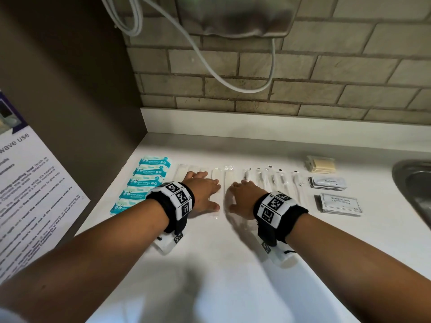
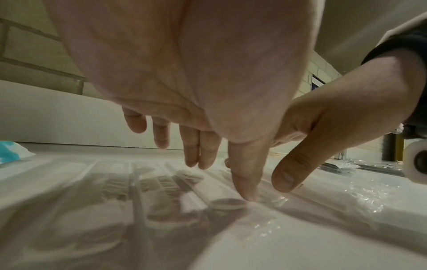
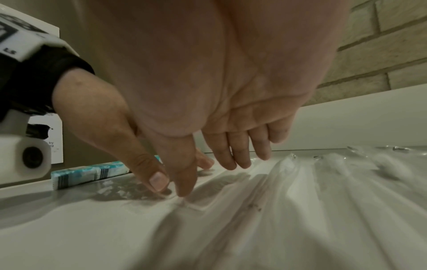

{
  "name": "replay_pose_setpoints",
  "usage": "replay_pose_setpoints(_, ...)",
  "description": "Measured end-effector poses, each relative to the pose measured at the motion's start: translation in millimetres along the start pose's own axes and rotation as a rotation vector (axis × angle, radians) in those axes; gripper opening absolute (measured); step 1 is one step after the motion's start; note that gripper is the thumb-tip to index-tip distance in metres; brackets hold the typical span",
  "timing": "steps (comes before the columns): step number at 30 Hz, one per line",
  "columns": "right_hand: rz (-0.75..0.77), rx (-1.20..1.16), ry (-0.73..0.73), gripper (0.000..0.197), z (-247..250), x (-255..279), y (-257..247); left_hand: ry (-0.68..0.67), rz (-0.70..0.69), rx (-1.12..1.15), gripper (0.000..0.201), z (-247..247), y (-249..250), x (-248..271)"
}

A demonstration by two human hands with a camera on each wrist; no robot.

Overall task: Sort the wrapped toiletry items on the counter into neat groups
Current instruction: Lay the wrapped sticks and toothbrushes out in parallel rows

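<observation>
Both forearms fill the lower frame of the head view, each banded with a black strap carrying a white block of printed markers. At the frame's centre the left hand [image 1: 203,192] is laid palm-down with straight, spread fingers over a row of long white wrapped sticks [image 1: 215,180]; in the left wrist view its thumb tip [image 2: 248,193] is seen touching the clear wrapper while the other fingers hover just above. Just beside it, the right hand [image 1: 242,198] is likewise flat and open, nothing being gripped, over the wrapped stick [image 1: 227,180] at mid-frame; whether its thumb touches the wrapper cannot be told from the right wrist view. Left of the hands, a stepped column of teal wipe packs [image 1: 144,183] is lined up along the counter [image 1: 210,264]. Right of the hands, clear-wrapped brushes [image 1: 279,178] are laid side by side. Toward the right of the frame three small stacks are set in a column: cream packets [image 1: 321,164] at the top, toothpaste sachets [image 1: 327,183] in the middle and shampoo sachets [image 1: 339,204] lowest. A sink [image 1: 412,183] edge shows at the far right, a brick wall [image 1: 303,78] with a hanging cable [image 1: 210,66] fills the upper frame, and a printed notice [image 1: 30,183] is seen at the left edge.
</observation>
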State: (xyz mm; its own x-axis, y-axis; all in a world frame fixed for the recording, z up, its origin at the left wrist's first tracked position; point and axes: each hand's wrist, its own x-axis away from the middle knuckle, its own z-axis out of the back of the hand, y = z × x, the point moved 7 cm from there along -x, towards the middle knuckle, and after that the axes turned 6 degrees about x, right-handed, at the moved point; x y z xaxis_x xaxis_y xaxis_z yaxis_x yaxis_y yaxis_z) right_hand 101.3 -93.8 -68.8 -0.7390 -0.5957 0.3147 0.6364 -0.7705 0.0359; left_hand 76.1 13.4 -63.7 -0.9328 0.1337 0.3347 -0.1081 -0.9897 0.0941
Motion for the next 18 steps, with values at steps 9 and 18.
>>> replay_pose_setpoints(9,-0.106,0.035,0.045,0.046,5,23,45,0.089,-0.17,0.071,0.065,9,51,-7)
replay_pose_setpoints(18,-0.127,0.084,-0.031,0.039,-12,43,64,0.016,-0.181,-0.071,0.072,-5,77,-21)
